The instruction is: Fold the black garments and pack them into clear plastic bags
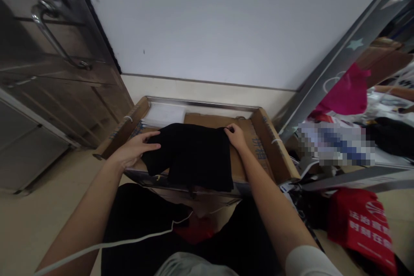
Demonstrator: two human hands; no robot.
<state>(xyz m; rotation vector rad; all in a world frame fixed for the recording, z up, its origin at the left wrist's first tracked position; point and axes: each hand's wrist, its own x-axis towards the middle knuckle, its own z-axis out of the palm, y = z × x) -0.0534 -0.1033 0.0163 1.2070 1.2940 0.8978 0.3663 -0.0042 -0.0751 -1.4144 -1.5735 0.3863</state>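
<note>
A piece of black clothing (197, 153) lies spread over a cardboard-lined surface (258, 157), its lower edge hanging over the front. Its exact kind cannot be told; a shorter part like a sleeve or leg sticks out at the left. My left hand (137, 148) rests at that left side, thumb and forefinger stretched apart on the cloth. At the upper right corner, my right hand (235, 136) pinches the edge of the fabric between thumb and fingers.
A white paper stack (164, 114) lies at the back left. Cardboard walls (274, 146) edge both sides. Rightward are a metal post (339, 58), a pink bag (347, 92) and a red bag (362, 224). A white cord (136, 240) crosses my lap. A metal door (58, 51) stands left.
</note>
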